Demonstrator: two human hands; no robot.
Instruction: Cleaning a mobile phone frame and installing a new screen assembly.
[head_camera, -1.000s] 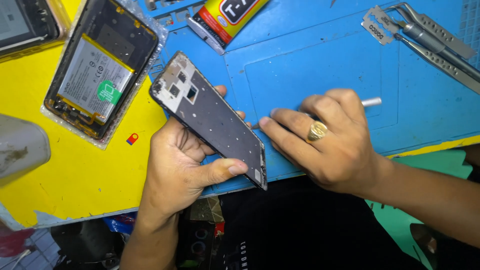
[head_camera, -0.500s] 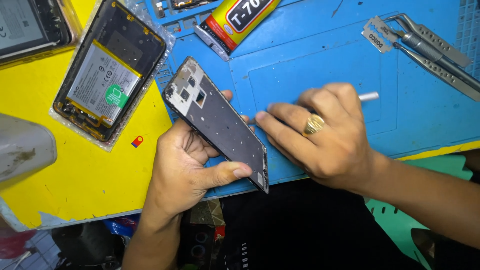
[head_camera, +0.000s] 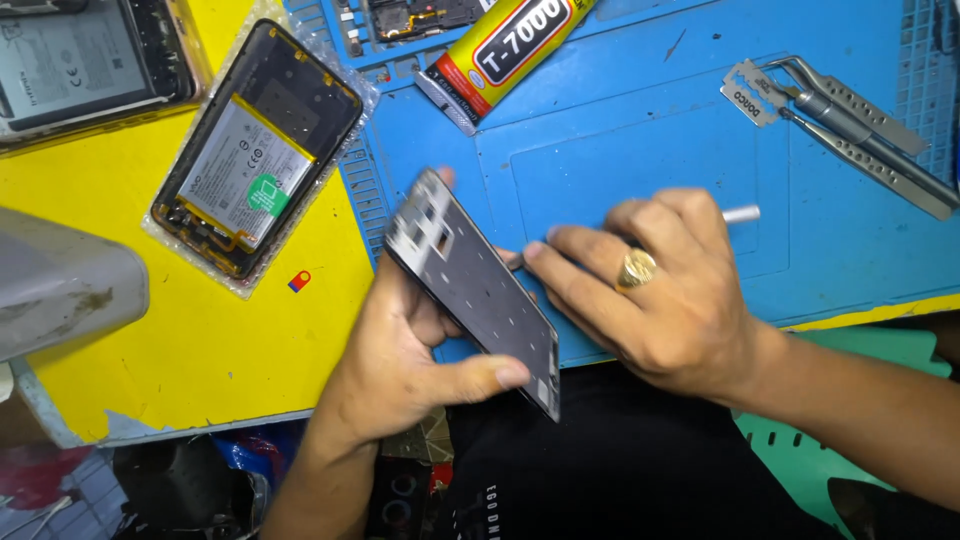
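Blue matting (head_camera: 700, 150) covered the right of our work surface and a yellow sheet (head_camera: 180, 340) the left, both crowded with repair gear. Our left hand (head_camera: 410, 350) gripped a bare phone frame (head_camera: 475, 290) from below, thumb pressed on its lower edge and fingers curled behind it, so that it tilted above the near edge of the surface, just over the seam between yellow and blue. Our right hand (head_camera: 660, 290), wearing a gold ring (head_camera: 637, 268), pinched a thin metal tool (head_camera: 742, 213) whose pale end stuck out behind the knuckles; its working tip met the frame's right edge, though the fingers hid exactly how. We judged the work to be partway along: the frame already stood stripped, with no screen or board visible in it, and we seemed to be scraping or cleaning along its rim. An opened phone body with its battery (head_camera: 255, 165) lay on the yellow sheet, well apart from the frame, so reassembly looked undone. A tube of glue (head_camera: 510, 45) lay at the top of the matting with its cap on, and tweezers (head_camera: 860, 130) beside a razor blade (head_camera: 752, 92) lay untouched at the far right. A grey device (head_camera: 60, 285) sat at the left edge.
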